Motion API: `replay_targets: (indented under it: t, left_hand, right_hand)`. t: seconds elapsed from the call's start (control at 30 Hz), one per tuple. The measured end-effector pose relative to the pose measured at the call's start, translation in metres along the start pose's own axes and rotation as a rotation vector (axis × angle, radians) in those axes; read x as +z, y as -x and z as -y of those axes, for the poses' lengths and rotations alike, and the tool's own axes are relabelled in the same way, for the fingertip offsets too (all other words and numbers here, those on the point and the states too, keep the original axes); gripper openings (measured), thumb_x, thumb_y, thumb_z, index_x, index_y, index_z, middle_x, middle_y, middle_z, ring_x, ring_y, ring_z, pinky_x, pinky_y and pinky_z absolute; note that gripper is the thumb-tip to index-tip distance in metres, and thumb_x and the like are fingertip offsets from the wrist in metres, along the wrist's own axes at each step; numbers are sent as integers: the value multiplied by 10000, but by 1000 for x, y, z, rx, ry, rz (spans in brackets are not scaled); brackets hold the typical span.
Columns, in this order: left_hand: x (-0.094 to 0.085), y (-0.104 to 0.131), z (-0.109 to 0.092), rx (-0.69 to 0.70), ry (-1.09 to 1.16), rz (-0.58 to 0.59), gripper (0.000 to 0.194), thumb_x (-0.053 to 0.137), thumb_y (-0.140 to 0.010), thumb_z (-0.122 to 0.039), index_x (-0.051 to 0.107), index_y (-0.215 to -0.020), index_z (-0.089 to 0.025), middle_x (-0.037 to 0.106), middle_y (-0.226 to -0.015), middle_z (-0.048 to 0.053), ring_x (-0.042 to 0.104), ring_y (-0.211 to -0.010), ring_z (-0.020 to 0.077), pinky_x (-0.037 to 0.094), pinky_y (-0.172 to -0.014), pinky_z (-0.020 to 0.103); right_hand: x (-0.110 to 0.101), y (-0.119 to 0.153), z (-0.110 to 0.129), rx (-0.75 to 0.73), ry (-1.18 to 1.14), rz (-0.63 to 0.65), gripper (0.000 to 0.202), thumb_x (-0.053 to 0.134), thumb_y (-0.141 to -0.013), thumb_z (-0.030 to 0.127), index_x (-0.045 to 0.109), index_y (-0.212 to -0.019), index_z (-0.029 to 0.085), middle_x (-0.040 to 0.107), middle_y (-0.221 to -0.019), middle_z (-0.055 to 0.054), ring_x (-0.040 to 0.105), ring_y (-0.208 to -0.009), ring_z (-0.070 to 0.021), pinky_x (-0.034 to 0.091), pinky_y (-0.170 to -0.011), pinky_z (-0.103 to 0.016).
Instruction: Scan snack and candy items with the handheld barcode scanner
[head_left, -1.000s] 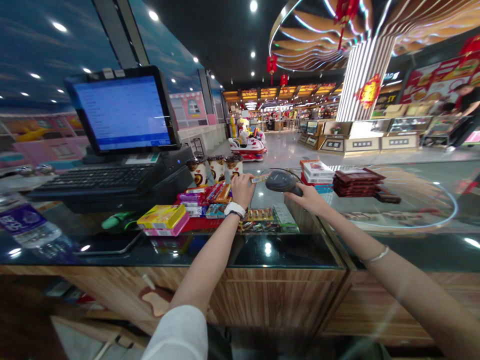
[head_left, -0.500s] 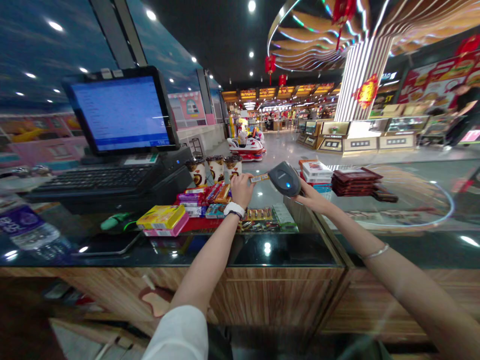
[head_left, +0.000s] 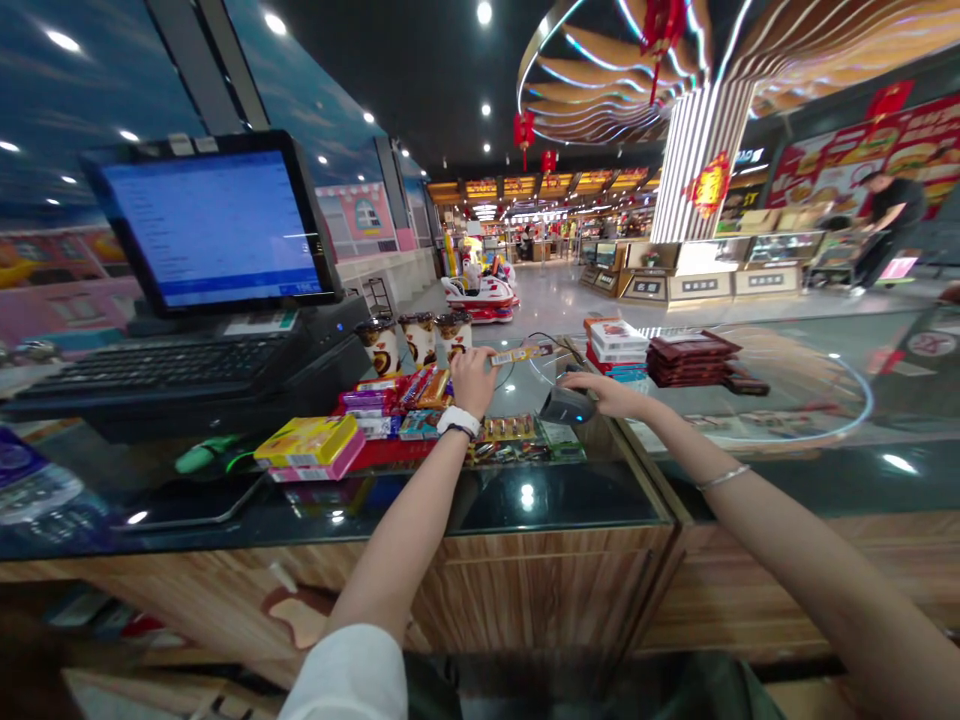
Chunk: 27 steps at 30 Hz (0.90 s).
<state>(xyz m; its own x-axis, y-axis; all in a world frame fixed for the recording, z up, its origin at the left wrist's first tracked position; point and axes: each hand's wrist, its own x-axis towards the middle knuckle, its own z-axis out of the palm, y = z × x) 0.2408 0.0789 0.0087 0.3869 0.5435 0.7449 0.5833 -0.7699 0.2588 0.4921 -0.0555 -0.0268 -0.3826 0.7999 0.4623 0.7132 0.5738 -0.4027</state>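
Note:
My left hand (head_left: pixel 472 382) is closed on one end of a slim yellow packet (head_left: pixel 523 354) with a barcode on it, held above the counter. The packet's contents are too small to make out. My right hand (head_left: pixel 611 393) grips a dark grey barcode scanner (head_left: pixel 566 406) with a blue light. The scanner is low, apart from the packet and to its right. Under my left wrist lie several wrapped snack bars (head_left: pixel 426 388). Three patterned cups with dark lids (head_left: pixel 418 342) stand just beyond them.
A monitor (head_left: pixel 214 230) and a black keyboard (head_left: pixel 165 365) stand at left. Yellow and pink boxes (head_left: pixel 307 447), a tablet-like device (head_left: pixel 191 505) and a water bottle (head_left: pixel 41 495) are nearer. Stacked dark red packets (head_left: pixel 690 362) and white boxes (head_left: pixel 616 345) lie at right.
My right hand has lowered the scanner and tilted it away from the packet, whose far part now shows. My left hand keeps hold of the packet. The whole view has shifted slightly.

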Motion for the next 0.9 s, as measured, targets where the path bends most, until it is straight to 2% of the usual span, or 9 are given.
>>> replay_targets:
  t: [0.2, 0.43, 0.53, 0.63, 0.67, 0.73, 0.8, 0.9]
  left_hand:
    - [3, -1, 1, 31, 27, -13, 99, 628, -889, -169, 650, -964, -230, 703, -1023, 58, 631, -1061, 258, 375, -1090, 437]
    - [7, -1, 0, 89, 83, -43, 91, 643, -881, -164, 652, -945, -228, 705, -1011, 55, 635, -1029, 256, 407, -1045, 435]
    - [8, 0, -1, 114, 109, -52, 104, 648, -873, -154, 655, -947, -227, 705, -1010, 56, 633, -1016, 254, 422, -1025, 434]
    - [8, 0, -3, 147, 138, -63, 105, 657, -871, -154, 657, -946, -228, 703, -1004, 55, 630, -1016, 254, 437, -1004, 431]
    - [8, 0, -5, 160, 147, -67, 103, 665, -867, -156, 657, -944, -225, 702, -1000, 56, 630, -1014, 255, 444, -994, 427]
    - [8, 1, -8, 189, 170, -73, 118, 682, -855, -147, 657, -945, -219, 698, -997, 57, 629, -1009, 252, 459, -968, 411]
    - [9, 2, -11, 222, 198, -69, 143, 689, -845, -126, 654, -951, -215, 695, -1000, 55, 629, -1006, 242, 471, -943, 391]
    - [12, 4, -16, 261, 228, -60, 144, 691, -842, -116, 650, -937, -216, 693, -989, 43, 630, -999, 227, 479, -920, 368]
  right_hand:
    - [-2, 4, -12, 52, -15, 38, 427, 583, -735, 89, 694, -1138, 180, 708, -1188, -96, 643, -1148, -240, 482, -1027, -425]
    - [-1, 5, -12, 150, -68, 28, 509, 565, -671, 82, 717, -1138, 217, 720, -1223, -59, 632, -1202, -258, 448, -1079, -434]
    - [-5, 5, -15, 223, -67, -85, 421, 537, -658, 89, 735, -1004, 223, 752, -1096, -47, 677, -1087, -248, 491, -1018, -424]
    - [-10, 5, -16, 301, -8, -354, 208, 572, -697, 168, 686, -865, 217, 728, -966, -50, 670, -999, -256, 506, -973, -454]
    - [-12, 4, -16, 321, 1, -451, 169, 605, -715, 222, 663, -874, 218, 711, -988, -57, 655, -1017, -267, 501, -975, -472]
    - [-13, 4, -13, 349, -21, -587, 271, 679, -727, 356, 615, -957, 228, 671, -1108, -75, 612, -1112, -290, 476, -1004, -506]
    - [-12, 3, -10, 370, -82, -624, 425, 738, -697, 465, 561, -1015, 245, 629, -1212, -83, 568, -1204, -302, 437, -1049, -521]
    - [-9, 1, -5, 368, -158, -587, 508, 794, -636, 529, 506, -956, 259, 617, -1250, -82, 535, -1273, -302, 367, -1116, -519]
